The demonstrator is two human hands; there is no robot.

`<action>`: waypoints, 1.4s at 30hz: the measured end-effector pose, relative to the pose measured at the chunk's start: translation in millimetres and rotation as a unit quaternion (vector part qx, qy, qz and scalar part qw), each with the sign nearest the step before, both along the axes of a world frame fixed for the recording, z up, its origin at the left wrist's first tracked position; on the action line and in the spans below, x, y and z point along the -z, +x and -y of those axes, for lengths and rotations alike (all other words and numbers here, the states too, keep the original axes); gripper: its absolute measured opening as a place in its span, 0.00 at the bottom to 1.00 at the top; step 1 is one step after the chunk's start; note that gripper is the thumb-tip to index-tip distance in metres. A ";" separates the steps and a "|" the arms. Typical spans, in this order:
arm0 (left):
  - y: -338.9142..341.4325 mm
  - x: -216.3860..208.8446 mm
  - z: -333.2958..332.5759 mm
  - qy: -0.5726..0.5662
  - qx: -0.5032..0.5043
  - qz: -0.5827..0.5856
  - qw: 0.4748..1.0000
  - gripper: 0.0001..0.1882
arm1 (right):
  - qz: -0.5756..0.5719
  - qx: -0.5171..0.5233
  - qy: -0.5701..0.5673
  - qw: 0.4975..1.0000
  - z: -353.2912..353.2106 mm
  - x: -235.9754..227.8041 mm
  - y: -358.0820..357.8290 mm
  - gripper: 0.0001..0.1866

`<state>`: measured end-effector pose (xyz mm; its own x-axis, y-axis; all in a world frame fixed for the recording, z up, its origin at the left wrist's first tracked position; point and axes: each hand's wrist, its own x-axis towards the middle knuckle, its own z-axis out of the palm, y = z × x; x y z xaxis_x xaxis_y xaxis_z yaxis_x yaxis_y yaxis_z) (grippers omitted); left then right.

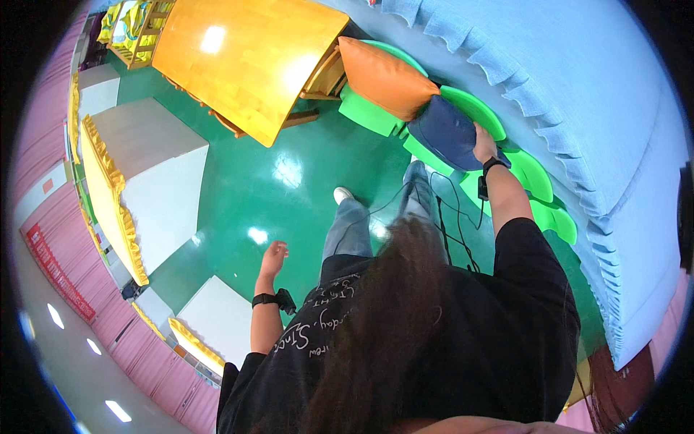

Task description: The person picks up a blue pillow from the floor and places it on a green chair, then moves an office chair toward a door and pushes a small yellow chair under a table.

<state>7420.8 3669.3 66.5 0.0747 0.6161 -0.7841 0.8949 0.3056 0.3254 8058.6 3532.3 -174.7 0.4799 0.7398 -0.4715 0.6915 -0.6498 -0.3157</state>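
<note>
My right hand (485, 144) grips the edge of a dark blue cushion (447, 133), which lies on a row of green chairs along the right side. The fingers under the cushion's edge are partly hidden. Right beside it, an orange cushion (388, 78) rests on the neighbouring green chair (366, 112) and touches the blue one. My left hand (274, 258) hangs over the green floor at my left, loosely bent, fingers apart and nothing in it. Each wrist wears a black strap with a small device.
A wooden table (249, 54) with wooden chairs stands ahead. A light blue draped surface (578, 94) runs along the right behind the green chairs (530, 176). White panels with yellow ruffles (116, 202) line the left. Black cables (459, 224) hang by my right leg.
</note>
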 end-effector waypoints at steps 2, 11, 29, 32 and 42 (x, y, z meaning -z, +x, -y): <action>6.7 -6.5 7.4 0.010 0.016 -0.020 1.000 0.13 | -0.018 -0.015 -0.004 1.000 -2.4 1.3 0.3 0.29; 1.1 -14.9 42.9 -0.013 -0.003 -0.036 0.999 0.13 | -0.084 -0.028 0.066 0.994 18.3 -3.4 20.9 0.33; -74.4 10.1 115.8 0.050 -0.165 0.028 0.985 0.12 | -0.070 0.082 -0.037 0.994 -39.8 -39.2 -63.9 0.23; -99.5 17.0 137.8 0.044 -0.200 0.051 0.978 0.12 | -0.074 -0.069 -0.066 0.993 -47.9 -31.8 -88.1 0.15; -200.8 29.9 131.1 0.003 -0.604 0.289 0.743 0.11 | -0.282 -0.049 -0.161 0.944 -111.2 -137.6 -244.3 0.12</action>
